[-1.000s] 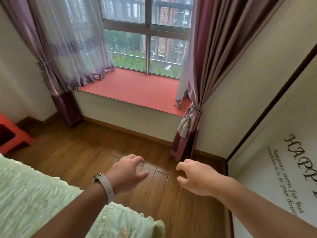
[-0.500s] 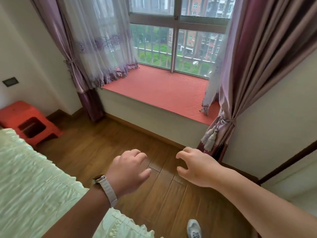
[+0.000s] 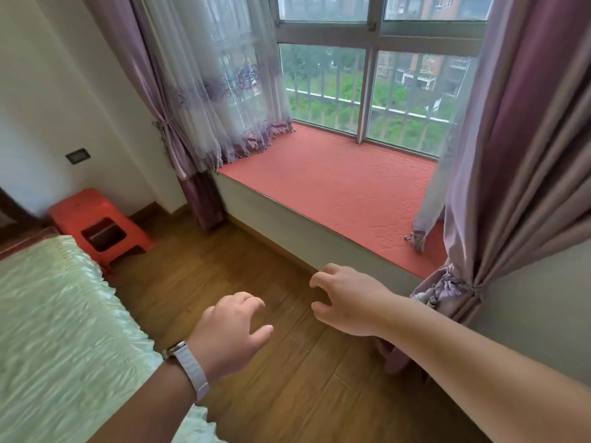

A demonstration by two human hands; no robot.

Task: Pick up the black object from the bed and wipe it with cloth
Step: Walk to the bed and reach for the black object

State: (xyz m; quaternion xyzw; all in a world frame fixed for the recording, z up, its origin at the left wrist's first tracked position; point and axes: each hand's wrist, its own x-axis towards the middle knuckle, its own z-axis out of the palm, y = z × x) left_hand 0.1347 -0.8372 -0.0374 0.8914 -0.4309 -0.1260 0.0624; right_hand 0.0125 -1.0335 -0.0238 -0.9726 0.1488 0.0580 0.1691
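Observation:
The bed (image 3: 54, 330), covered in a pale green ruffled sheet, fills the lower left. No black object and no cloth show anywhere in view. My left hand (image 3: 230, 330), with a white watch on its wrist, hovers over the wooden floor just right of the bed's edge, fingers loosely curled and holding nothing. My right hand (image 3: 348, 298) hangs beside it, a little further forward, fingers apart and curled, also holding nothing.
A red plastic stool (image 3: 96, 225) stands by the wall past the bed's far corner. A red-cushioned window seat (image 3: 335, 187) runs under the window, with purple curtains (image 3: 511, 155) tied at both sides. Wooden floor (image 3: 198, 282) lies between bed and seat.
The view has swung left: the wardrobe on the right left the frame, while more of the bed and the red stool came in. Both hands stay held out with nothing in them.

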